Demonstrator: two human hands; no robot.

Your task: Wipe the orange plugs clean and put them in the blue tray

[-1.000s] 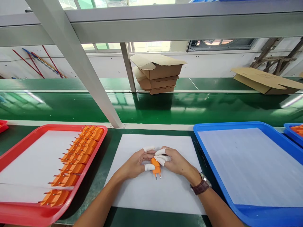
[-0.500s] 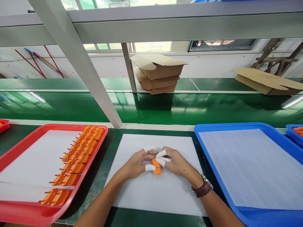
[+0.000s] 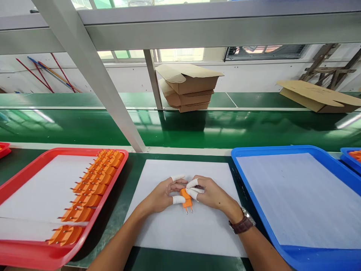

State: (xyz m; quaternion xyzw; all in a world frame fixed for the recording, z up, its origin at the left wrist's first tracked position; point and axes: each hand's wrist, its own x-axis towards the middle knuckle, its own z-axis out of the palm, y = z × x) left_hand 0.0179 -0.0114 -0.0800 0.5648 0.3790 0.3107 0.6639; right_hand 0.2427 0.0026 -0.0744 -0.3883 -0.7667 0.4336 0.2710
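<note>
An orange plug adapter (image 3: 186, 198) with two metal pins is held over a white sheet (image 3: 186, 233), its pins pointing towards me. My left hand (image 3: 163, 194) is closed on it from the left, the thumb against its side. From the right, my right hand (image 3: 208, 192) pinches at the adapter's far end with thumb and forefinger. White finger cots cover some fingertips on both hands. Whether something small sits in the right pinch is hidden by the fingers. A brown-strapped watch (image 3: 243, 223) is on my right wrist.
At left, a red tray (image 3: 98, 222) holds rows of orange plug adapters (image 3: 91, 188) on paper. A blue tray (image 3: 265, 222) lined with white paper lies at right. Behind run a green conveyor belt (image 3: 225, 131) and stacked cardboard boxes (image 3: 194, 86). A slanted metal post (image 3: 98, 75) rises at left.
</note>
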